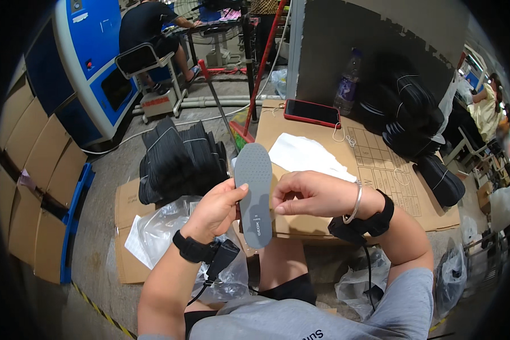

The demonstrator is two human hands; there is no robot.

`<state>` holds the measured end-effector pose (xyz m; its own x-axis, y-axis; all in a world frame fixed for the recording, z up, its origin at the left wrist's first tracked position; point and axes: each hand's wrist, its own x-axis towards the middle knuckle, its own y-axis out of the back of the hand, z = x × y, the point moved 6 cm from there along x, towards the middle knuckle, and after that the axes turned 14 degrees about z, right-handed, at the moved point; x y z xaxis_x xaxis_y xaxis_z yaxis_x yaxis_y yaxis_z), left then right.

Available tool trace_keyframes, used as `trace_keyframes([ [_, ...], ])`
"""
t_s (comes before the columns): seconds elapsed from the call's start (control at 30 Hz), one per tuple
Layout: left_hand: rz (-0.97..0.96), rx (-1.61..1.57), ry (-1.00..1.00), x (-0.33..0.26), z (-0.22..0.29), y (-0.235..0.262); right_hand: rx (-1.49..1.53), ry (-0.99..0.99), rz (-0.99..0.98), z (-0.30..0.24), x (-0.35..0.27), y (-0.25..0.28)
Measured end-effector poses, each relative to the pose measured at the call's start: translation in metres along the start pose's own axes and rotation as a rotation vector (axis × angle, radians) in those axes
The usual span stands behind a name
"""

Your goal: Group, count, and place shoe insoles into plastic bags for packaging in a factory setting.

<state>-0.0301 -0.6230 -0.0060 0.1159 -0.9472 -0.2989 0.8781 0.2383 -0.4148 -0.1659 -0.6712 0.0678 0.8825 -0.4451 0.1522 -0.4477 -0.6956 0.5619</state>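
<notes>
Head view, item: grey insole (254, 192), held upright over the cardboard worktop (379, 170).
Handling note: best pinched by its edges, kept flat and unbent, in my judgement.
Left hand (215, 208): fingers closed on the insole's left edge.
Right hand (311, 194): fingertips pinched together at its right edge.
Nearby: bundled black insoles (178, 158); red phone (311, 112).

Left hand (218, 207), right hand (306, 192) holding grey insole (254, 192).

The grey perforated foam insole (254, 192) looks matt; the brown cardboard-covered worktop (391, 181) is dull and creased; the clear plastic bag (164, 221) is glossy.
</notes>
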Motion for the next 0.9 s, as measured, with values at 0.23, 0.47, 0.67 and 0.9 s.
trace_keyframes([
  [0.23, 0.031, -0.008, 0.087, -0.022, 0.0, 0.012, -0.103, 0.091, -0.173, -0.016, 0.012, -0.05],
  [0.47, 0.113, 0.032, 0.101, -0.042, -0.001, 0.041, -0.12, 0.052, -0.345, -0.024, 0.032, -0.086],
  [0.67, 0.258, 0.138, 0.071, -0.054, 0.0, 0.067, -0.142, 0.174, -0.421, -0.037, 0.048, -0.116],
  [0.9, 0.28, 0.08, 0.057, -0.056, -0.004, 0.086, -0.167, 0.198, -0.423, -0.042, 0.058, -0.132],
])
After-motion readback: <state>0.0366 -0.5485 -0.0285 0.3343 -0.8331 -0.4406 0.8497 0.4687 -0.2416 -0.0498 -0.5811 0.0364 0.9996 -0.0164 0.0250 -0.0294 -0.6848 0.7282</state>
